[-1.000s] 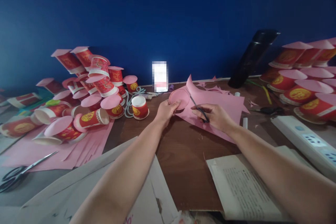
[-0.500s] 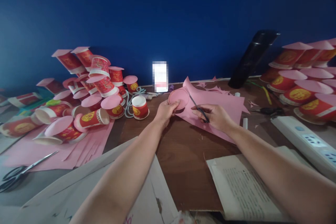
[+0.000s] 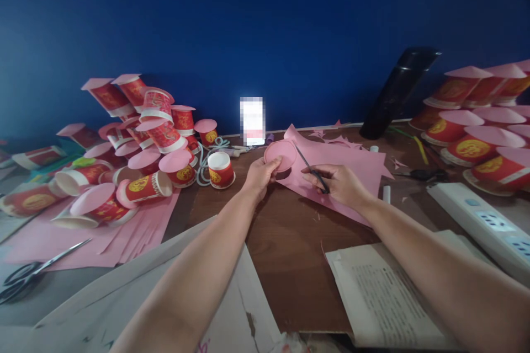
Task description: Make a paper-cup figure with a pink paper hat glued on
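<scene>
My left hand (image 3: 260, 175) pinches a round pink paper disc (image 3: 280, 155) that is still joined to a large pink paper sheet (image 3: 343, 168) lying on the brown table (image 3: 285, 248). My right hand (image 3: 337, 183) is closed on a pair of dark scissors (image 3: 309, 168); their blades point up and left to the disc's right edge. Both hands hover just above the table, a short gap apart.
Red paper cups with pink paper lids are piled at the left (image 3: 141, 138) and stacked at the right (image 3: 476, 121). A second pair of scissors (image 3: 33, 270) lies on pink paper far left. A power strip (image 3: 480, 220), an open booklet (image 3: 385, 292) and a black stand (image 3: 397, 91) are nearby.
The pink flap behind the disc has dropped lower and the disc has turned slightly. Both hands stay almost where they were.
</scene>
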The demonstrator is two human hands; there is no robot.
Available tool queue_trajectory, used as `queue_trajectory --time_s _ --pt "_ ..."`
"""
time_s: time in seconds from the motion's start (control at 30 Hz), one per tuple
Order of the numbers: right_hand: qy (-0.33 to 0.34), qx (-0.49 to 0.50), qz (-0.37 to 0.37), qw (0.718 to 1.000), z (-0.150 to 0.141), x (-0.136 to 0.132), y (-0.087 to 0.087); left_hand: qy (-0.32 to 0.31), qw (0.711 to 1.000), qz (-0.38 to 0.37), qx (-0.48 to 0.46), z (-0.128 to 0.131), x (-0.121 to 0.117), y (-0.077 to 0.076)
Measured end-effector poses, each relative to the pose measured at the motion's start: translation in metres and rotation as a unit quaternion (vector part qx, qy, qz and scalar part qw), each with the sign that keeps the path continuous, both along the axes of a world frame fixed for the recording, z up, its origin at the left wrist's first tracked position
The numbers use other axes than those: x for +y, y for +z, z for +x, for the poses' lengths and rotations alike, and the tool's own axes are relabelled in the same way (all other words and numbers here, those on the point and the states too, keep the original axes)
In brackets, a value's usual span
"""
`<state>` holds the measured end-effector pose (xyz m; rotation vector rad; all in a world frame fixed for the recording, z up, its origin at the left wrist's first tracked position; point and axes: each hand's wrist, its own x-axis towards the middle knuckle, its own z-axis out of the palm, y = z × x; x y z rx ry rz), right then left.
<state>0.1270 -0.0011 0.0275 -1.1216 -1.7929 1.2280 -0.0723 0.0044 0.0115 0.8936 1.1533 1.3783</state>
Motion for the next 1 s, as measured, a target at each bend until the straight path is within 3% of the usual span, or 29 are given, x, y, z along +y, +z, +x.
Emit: queue_trajectory --time_s 0.27,0.6,1.0 --pt "-0.002 0.022 -0.023 0.999 -0.002 -0.001 -0.003 0.029 1.000 -0.005 -0.002 0.000 0.001 0.001" --pt "-0.027 0.020 -0.055 0.998 -0.001 -0.002 0.001 -0.005 0.992 0.043 0.115 -0.002 0.000 -0.004" --pt "-0.033 -0.002 -0.014 0.999 -0.001 -0.004 0.008 -0.016 0.999 0.026 0.015 -0.002 0.001 -0.002"
